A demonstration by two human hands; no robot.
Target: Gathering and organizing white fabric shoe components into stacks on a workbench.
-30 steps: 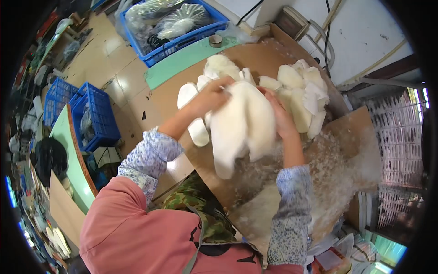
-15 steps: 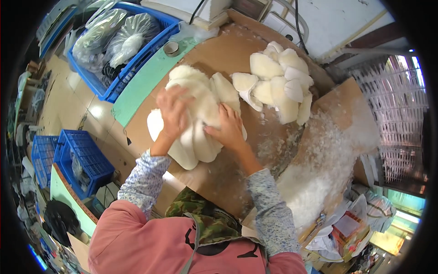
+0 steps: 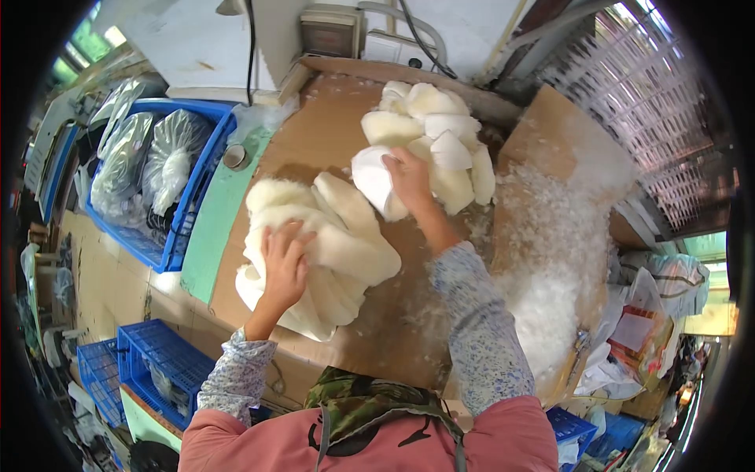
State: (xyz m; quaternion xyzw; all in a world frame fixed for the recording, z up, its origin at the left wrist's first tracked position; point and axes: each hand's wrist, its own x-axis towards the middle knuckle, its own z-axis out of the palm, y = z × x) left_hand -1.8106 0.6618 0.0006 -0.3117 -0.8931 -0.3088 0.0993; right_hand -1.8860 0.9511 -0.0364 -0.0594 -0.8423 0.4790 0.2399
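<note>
A heap of cream fleece pieces point(image 3: 354, 252) lies on the left part of the brown board. My left hand point(image 3: 285, 263) rests on top of this heap with its fingers spread. To the right and farther off lies a second pile of cream and white fleece pieces point(image 3: 444, 118), rounded in outline. My right hand point(image 3: 410, 182) is at that pile's near left side, closed on a fleece piece with a white backing point(image 3: 373, 179). The fingertips lie over its edge, and the palm hides part of the pile.
Loose white fluff point(image 3: 550, 259) covers the cardboard point(image 3: 543, 141) at the right. A blue crate point(image 3: 169, 228) with plastic bags stands at the left, beyond a green strip point(image 3: 206, 228) holding a small round container point(image 3: 234, 157). More blue crates point(image 3: 161, 370) stand near left.
My right hand has moved from the left heap to the far right pile and taken a fleece piece. My left hand stays on the left heap. The whole view has turned.
</note>
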